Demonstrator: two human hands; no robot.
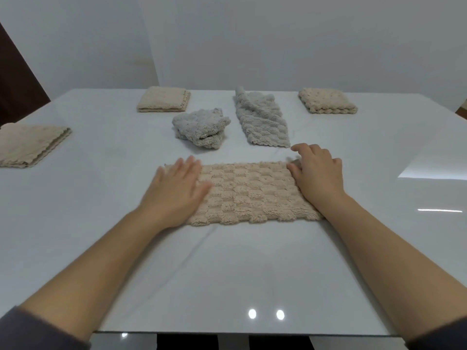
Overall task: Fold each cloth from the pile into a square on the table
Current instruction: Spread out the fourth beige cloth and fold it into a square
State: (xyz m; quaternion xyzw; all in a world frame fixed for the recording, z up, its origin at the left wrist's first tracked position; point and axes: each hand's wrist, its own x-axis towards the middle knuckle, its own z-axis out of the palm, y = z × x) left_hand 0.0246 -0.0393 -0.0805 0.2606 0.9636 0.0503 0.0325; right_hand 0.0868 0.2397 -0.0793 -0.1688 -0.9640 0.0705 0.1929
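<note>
Your two bare forearms enter from the near edge, each ending in a dark sleeve at the bottom corners of the view. They reach across the glossy white bench to a beige checker-textured terry cloth, which lies flat as a wide rectangle at the centre of the bench.

Your left hand lies open, palm down, fingers straight, pressing on the left end of this cloth. Your right hand rests on the right end, fingers bent over the far right corner. You cannot tell from this view whether those fingers grip the edge.

Beyond the rectangle, a crumpled grey terry cloth lies on the left and a long grey terry cloth lies stretched out just to its right.

Three folded beige squares lie apart from these: one far left, one far right, one at the left edge.
</note>
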